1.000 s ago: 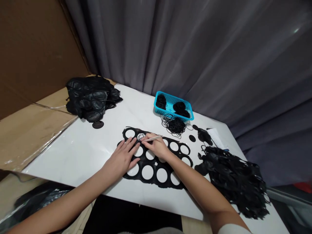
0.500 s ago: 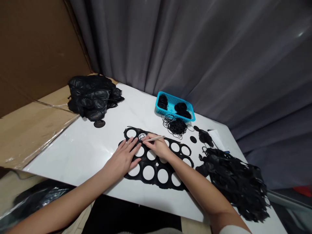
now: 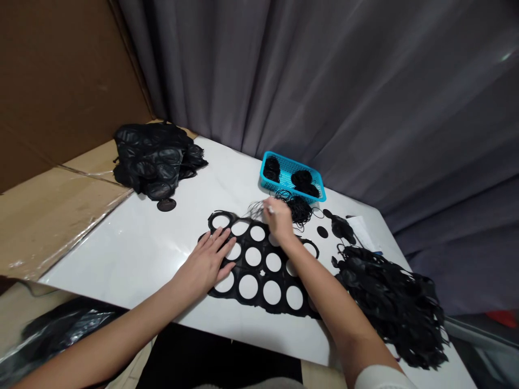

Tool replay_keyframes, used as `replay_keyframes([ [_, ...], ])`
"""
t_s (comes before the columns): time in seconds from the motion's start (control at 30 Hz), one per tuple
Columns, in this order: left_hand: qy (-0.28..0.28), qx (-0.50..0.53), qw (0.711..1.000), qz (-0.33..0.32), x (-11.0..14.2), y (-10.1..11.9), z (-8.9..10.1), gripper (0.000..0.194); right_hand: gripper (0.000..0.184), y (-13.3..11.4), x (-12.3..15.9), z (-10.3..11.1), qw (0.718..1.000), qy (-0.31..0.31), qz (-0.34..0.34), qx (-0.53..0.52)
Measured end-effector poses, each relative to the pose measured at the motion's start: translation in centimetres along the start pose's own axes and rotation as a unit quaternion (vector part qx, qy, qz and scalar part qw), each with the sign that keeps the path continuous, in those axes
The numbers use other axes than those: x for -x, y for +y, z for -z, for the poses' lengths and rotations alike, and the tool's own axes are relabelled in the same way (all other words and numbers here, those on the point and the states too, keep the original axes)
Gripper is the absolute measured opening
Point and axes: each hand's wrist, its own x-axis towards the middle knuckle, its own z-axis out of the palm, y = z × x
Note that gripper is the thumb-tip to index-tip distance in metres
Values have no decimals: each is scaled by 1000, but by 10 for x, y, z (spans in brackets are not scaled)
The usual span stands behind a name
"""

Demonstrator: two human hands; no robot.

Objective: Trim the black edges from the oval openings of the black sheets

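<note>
A black sheet (image 3: 259, 278) punched with round holes lies flat on the white table (image 3: 154, 243). My left hand (image 3: 206, 259) rests on its left part, palm down, fingers spread. My right hand (image 3: 278, 219) is lifted over the sheet's far edge, closed on a thin pale stick with a thin black ring (image 3: 255, 210) dangling from its tip. Just beyond that hand lies a loose heap of thin black rings (image 3: 300, 208).
A blue basket (image 3: 290, 168) holding black ring bundles stands at the back. A pile of black discs (image 3: 156, 159) sits far left, and a large pile of black scrap (image 3: 393, 302) lies right. Grey curtain behind, cardboard at left.
My right hand has left the sheet's upper left holes and moved up and right toward the ring heap, carrying a thin ring on the stick. My left hand stays put.
</note>
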Motion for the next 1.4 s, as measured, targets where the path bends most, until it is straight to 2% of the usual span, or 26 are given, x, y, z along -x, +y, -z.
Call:
replay_keyframes([
  [0.07,-1,4,1000,2,0,0,1,54,18,11,-19,12,995,65,-74,-9],
  [0.13,4,11,1000,-1,0,0,2,53,18,13,-28,16,990,71,-112,-43],
  [0.27,20,6,1000,6,3,-3,9,53,25,-10,-21,-8,987,-22,-103,-122],
  [0.4,15,-9,999,30,10,-8,20,52,18,-39,-6,-39,960,-132,-72,-235],
  [0.53,12,4,999,30,14,-8,23,51,11,-52,2,-49,943,-194,-30,-268],
  [0.73,19,-2,999,35,16,-7,17,50,8,-52,4,-50,938,-211,-18,-274],
  [0.9,27,24,998,46,17,-7,16,50,4,-51,4,-51,948,-208,11,-240],
  [1.03,22,24,998,48,18,-7,15,51,7,-53,9,-52,959,-198,82,-188],
  [1.17,23,21,998,53,17,-7,14,50,9,-56,10,-56,958,-212,179,-75],
  [1.2,26,20,998,52,16,-6,15,49,8,-55,6,-56,961,-204,180,-45],
  [1.27,27,15,998,50,15,-6,17,47,10,-49,-8,-52,978,-156,140,-3],
  [1.33,27,15,998,49,13,-6,20,46,17,-35,-28,-41,995,-77,68,17],
  [1.4,26,17,998,48,12,-6,23,45,20,-17,-46,-23,1000,7,0,13],
])
